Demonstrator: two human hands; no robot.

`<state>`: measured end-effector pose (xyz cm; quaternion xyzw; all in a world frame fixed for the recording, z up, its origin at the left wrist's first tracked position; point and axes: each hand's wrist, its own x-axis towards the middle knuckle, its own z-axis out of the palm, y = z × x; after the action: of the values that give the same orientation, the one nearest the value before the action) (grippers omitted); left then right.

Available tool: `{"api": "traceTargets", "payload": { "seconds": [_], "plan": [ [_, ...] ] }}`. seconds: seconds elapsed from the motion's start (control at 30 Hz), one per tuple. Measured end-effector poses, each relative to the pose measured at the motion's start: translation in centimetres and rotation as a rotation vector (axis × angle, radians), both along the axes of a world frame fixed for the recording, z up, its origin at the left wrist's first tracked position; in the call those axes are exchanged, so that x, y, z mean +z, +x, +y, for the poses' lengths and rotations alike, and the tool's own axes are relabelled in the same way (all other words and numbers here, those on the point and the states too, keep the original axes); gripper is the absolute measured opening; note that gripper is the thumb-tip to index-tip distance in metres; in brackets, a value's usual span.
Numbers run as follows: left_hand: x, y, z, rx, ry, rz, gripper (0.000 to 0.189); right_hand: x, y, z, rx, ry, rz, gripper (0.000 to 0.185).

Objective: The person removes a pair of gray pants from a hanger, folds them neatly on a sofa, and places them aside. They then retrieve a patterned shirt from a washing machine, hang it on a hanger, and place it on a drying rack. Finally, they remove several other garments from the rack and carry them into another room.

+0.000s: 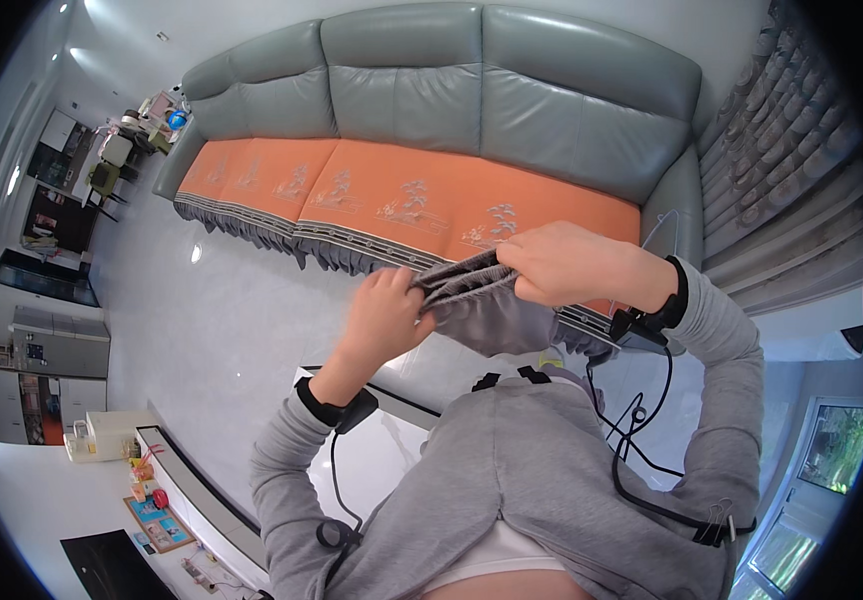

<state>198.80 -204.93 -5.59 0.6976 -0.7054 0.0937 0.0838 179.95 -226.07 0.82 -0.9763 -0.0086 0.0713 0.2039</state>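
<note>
A grey cloth garment with a gathered, elastic-looking band (488, 319) is stretched between my two hands, in front of the sofa seat. My left hand (386, 311) grips the left end of the band, and my right hand (563, 262) pinches its right end. Several folds of the band lie together between the fists, while looser cloth hangs below. Fingers cover both ends of the band, so which kind of garment it is I cannot tell. Part of a pale clothes hanger (662, 225) shows beyond my right wrist, near the sofa's right arm.
A grey-green leather sofa (401, 37) with an orange fringed seat cover (371, 180) stands ahead. A white-topped table (371, 465) is close on my left. Black cables (630, 435) hang from both wrist straps. Patterned curtains (776, 150) hang at right.
</note>
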Motion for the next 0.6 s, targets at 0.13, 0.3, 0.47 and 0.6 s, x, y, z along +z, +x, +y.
{"api": "traceTargets", "payload": {
  "seconds": [0.13, 0.3, 0.47, 0.6],
  "plan": [
    [-1.4, -0.8, 0.5, -0.068, 0.072, 0.021, 0.013, -0.5, -0.7, -0.6, -0.068, -0.076, -0.021, 0.021],
    [0.0, -0.6, 0.4, -0.025, -0.020, 0.398, 0.019, -0.9, -1.9, -1.6, -0.062, -0.037, -0.157, 0.016],
    [2.5, -0.6, 0.2, 0.016, -0.160, 0.578, 0.025, 0.8, -2.2, -1.7, -0.126, 0.146, -0.347, 0.016],
    [4.8, 2.0, 0.8, -0.124, -0.266, 0.544, 0.027, 2.2, -2.4, -1.4, -0.111, 0.181, -0.394, 0.019]
  ]
}}
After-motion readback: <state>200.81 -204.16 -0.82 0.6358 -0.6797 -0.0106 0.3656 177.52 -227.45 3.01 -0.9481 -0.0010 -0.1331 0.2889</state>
